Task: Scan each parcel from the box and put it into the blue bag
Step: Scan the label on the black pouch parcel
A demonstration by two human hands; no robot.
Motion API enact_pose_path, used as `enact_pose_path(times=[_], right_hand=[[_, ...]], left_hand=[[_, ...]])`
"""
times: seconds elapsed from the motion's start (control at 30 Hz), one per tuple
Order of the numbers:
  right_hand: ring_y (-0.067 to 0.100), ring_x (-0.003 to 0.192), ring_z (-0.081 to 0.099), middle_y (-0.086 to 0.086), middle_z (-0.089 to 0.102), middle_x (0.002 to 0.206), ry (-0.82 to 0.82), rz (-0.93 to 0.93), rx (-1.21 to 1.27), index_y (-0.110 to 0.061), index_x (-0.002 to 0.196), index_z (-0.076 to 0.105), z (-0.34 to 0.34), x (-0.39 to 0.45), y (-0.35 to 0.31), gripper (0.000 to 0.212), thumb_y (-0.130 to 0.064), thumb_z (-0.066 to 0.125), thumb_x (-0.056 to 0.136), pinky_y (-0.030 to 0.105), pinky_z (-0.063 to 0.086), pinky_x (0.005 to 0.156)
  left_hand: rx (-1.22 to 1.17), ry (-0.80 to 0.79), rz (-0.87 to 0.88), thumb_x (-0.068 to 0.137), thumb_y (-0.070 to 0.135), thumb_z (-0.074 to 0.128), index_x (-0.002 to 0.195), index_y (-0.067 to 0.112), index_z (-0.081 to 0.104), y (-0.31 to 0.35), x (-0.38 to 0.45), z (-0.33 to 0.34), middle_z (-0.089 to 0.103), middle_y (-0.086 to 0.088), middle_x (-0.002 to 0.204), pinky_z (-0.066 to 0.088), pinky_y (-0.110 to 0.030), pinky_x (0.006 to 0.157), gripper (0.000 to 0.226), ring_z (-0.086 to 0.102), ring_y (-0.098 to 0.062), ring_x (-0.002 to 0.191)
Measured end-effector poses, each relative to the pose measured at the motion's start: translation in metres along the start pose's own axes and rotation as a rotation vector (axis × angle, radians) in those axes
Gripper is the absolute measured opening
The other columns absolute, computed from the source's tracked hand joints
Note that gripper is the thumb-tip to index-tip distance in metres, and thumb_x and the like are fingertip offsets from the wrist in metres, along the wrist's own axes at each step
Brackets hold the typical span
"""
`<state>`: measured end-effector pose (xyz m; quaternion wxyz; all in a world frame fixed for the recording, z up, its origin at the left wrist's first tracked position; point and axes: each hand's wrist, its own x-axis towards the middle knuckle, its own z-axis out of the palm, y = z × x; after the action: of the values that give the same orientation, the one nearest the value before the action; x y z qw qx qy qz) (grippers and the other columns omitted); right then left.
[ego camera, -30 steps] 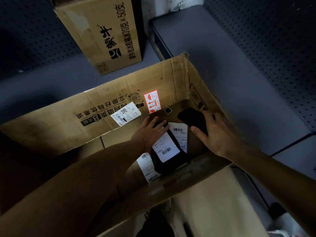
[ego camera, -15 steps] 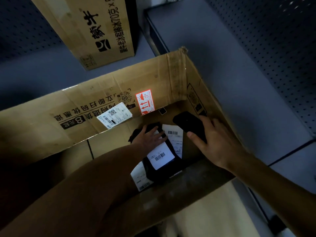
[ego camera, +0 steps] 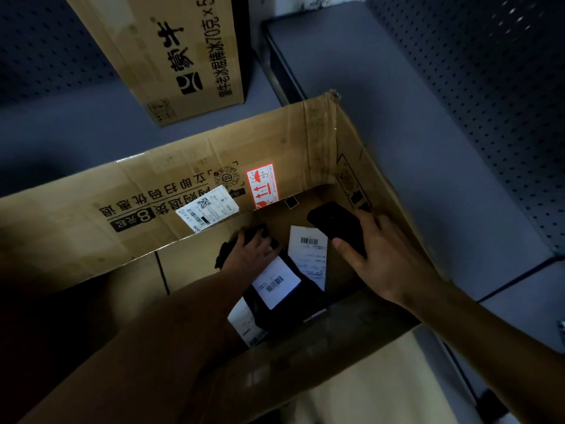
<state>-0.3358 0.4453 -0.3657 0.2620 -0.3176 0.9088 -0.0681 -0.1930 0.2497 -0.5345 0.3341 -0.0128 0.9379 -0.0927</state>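
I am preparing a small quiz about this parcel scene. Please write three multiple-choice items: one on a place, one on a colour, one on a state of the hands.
1. Where do the parcels lie?
A. inside the open cardboard box
B. on the grey shelf
C. on top of the upright carton

2. What colour is the wrap of the parcel under the left hand?
A. black
B. yellow
C. white

3. What does the right hand do?
A. hangs idle
B. holds a dark scanner device
C. presses the floor

Key: 1 A, the black parcel rests on the floor of the open box. 2 A, the left hand grips black wrap with a white label. 3 B, the right hand holds the scanner above the labels.
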Motion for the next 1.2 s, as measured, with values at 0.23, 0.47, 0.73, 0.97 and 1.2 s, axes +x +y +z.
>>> enact_pose_path(times=[0.23,0.47,0.73,0.97,1.2], right_hand=[[0.03,0.13,0.043,0.014,0.04,0.146,0.018,-0.008,-0.021,-0.024,0.152,0.023,-0.005,-0.005,-0.003,0.071,-0.062,0.041,0.096,0.042,0.04,0.105],[0.036,0.134,0.039,0.018,0.037,0.148,0.082,0.027,0.006,-0.021,0.149,0.026,-0.035,-0.017,-0.015,0.074,-0.069,0.033,0.093,0.053,0.039,0.108],[0.038,0.123,0.044,0.021,0.046,0.134,0.151,0.006,-0.051,-0.012,0.144,0.034,-0.085,-0.065,-0.038,0.069,-0.062,0.036,0.097,0.049,0.041,0.102],[0.036,0.118,0.046,0.018,0.047,0.13,0.257,-0.038,-0.072,-0.015,0.143,0.035,-0.143,-0.111,-0.068,0.067,-0.063,0.036,0.097,0.046,0.044,0.097],[0.036,0.124,0.043,0.018,0.045,0.132,0.315,-0.07,-0.085,-0.012,0.141,0.037,-0.185,-0.158,-0.104,0.065,-0.061,0.036,0.099,0.046,0.04,0.099]], left_hand=[[-0.066,0.033,-0.06,0.079,0.037,0.076,0.156,0.016,0.004,-0.005,-0.024,0.0,0.009,-0.014,0.161,0.017,-0.065,0.114,0.108,0.003,-0.039,0.149],[-0.304,0.099,-0.271,0.066,0.068,0.075,0.153,0.012,0.008,-0.012,-0.08,-0.021,0.019,-0.01,0.157,0.03,-0.059,0.109,0.123,0.013,-0.04,0.146],[-0.353,0.175,-0.388,0.061,0.072,0.077,0.152,0.014,0.002,-0.026,-0.156,-0.075,0.013,-0.007,0.158,0.034,-0.059,0.11,0.132,0.011,-0.035,0.148],[-0.389,0.216,-0.522,0.062,0.063,0.081,0.152,0.014,0.005,-0.06,-0.228,-0.147,0.02,-0.004,0.153,0.033,-0.057,0.11,0.127,0.018,-0.032,0.143],[-0.41,0.336,-0.645,0.055,0.058,0.086,0.147,0.015,0.017,-0.088,-0.302,-0.197,0.03,-0.002,0.142,0.04,-0.054,0.104,0.123,0.027,-0.03,0.136]])
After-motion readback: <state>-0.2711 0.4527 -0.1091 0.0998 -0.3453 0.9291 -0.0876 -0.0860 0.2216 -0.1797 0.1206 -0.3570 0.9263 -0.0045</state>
